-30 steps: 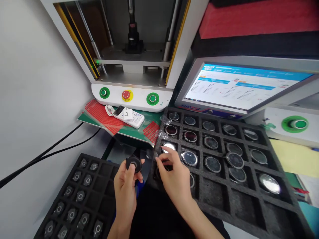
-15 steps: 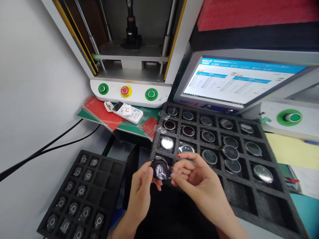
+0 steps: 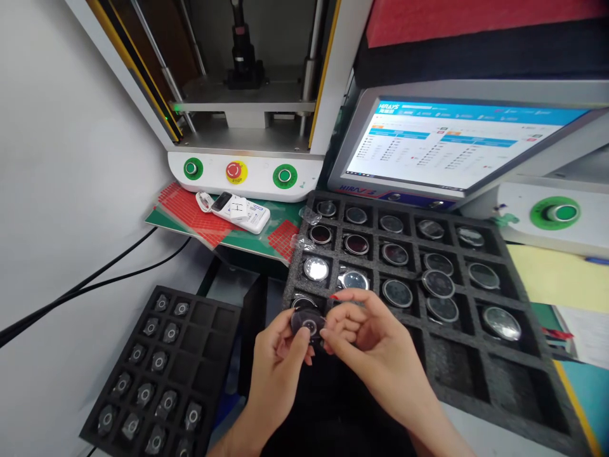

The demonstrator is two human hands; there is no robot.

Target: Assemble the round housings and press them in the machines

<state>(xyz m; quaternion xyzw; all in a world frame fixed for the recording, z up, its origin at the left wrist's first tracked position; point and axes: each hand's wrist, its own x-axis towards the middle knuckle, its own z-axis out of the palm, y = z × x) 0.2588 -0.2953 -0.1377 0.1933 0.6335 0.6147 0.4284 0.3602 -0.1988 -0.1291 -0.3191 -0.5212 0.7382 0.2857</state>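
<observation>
My left hand (image 3: 278, 362) is closed on a dark round watch part (image 3: 304, 320), its thumb over the lower edge. A pale ring shows in the middle of the part's upturned face. At the part's right edge, the thumb and fingertips of my right hand (image 3: 366, 336) are pinched together; whether they also grip a thin film there is not clear. Just behind my hands lies a grey foam tray (image 3: 375, 303) with round watch faces in its compartments, one of them a silver-rimmed watch face (image 3: 353, 280). Its near left corner is hidden by my hands.
To the left is a black tray (image 3: 190, 343) holding several small ringed parts in film. A press machine (image 3: 247, 136) with buttons stands behind, a white handheld device (image 3: 240, 212) before it. A monitor (image 3: 428, 152) stands at the right, and black cables (image 3: 95, 279) cross the left.
The shiny glare on the watch part has gone and its ringed face now shows as it has tilted. My right hand has moved slightly left, close against it. The view has shifted a little.
</observation>
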